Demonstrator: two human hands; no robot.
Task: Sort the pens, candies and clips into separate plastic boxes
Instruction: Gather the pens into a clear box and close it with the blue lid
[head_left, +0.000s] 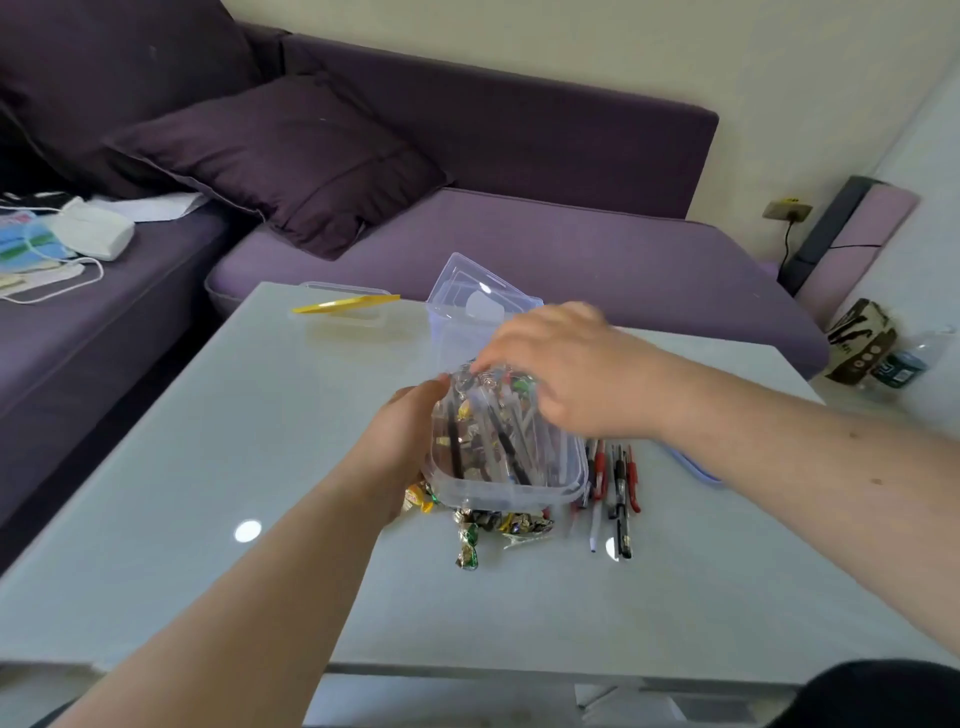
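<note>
A pale worktop (208, 467) before a purple sofa (519, 244). The clear box (498, 447) is tipped toward six o'clock, gripped by both hands' curled fingers, left hand (400, 441) and right hand (566, 369), apparently for emptying. Candies (483, 530) are spilled at six o'clock, pens (613, 488) at four.
</note>
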